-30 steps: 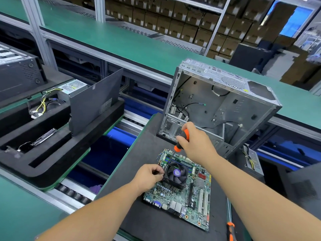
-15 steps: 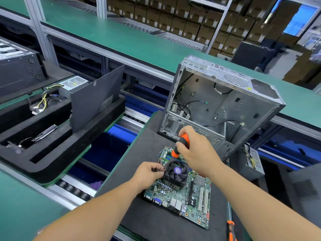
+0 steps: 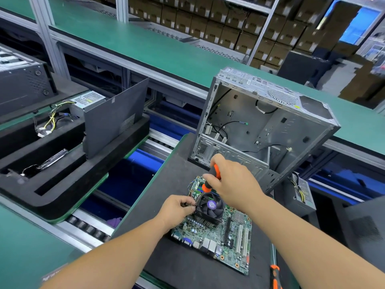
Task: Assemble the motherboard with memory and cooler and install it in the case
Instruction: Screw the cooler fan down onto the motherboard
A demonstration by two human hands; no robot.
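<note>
While the left hand (image 3: 177, 207) pinches the cooler (image 3: 209, 208) edge atop the motherboard (image 3: 218, 236), flat on the black table (image 3: 166, 184), the right hand (image 3: 231, 180) holds a closed grip on the orange screwdriver (image 3: 210, 178). Board looks stiff, light, fragile; hold its bare edges. Behind stands the open case (image 3: 260, 126), warehouse shelving beyond.

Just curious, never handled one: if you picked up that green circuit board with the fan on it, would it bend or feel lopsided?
The motherboard looks thin and flat, so probably stiff but slightly flexible. The cooler stands tall near one end, so it likely feels heavier there. Its many small exposed parts suggest it is fragile.
</note>
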